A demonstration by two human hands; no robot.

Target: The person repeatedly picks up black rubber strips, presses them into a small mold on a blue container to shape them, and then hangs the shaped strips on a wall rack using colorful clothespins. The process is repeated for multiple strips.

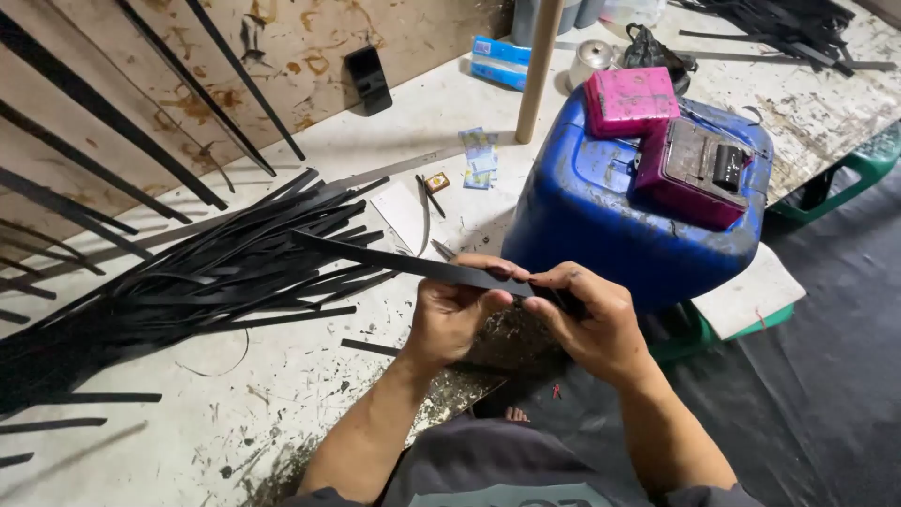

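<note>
Both hands are working one long black strip [413,266] just above the bench [282,376]. Left hand [457,314] is closing thumb and fingers round the strip near its mid-length; right hand [591,319] is pinching the near end, fingers curled tight over it. The strip is running flat & slightly tilted from the hands out toward the upper left, its far tip hanging over the pile of black strips [178,282] fanned across the bench.

Step in hand, by my read: checking or working the strip's end between the fingertips, w/ the left hand steadying. Can't tell if there's a small tool under the right fingers; they're hiding that spot. Next move is probably calling for a firm pinch on both sides so the strip isn't twisting, and room to swing the long free end w/o snagging the pile.

Nearby: blue plastic drum [638,216] just beyond the hands, w/ a pink box [629,99] and a darker open case [694,174] sitting on top. A wooden pole [538,70] is standing behind the drum, and more strips are leaning on the plywood wall [300,47] at upper left. Small paper bits [481,160] are lying on the bench near the pole.
</note>
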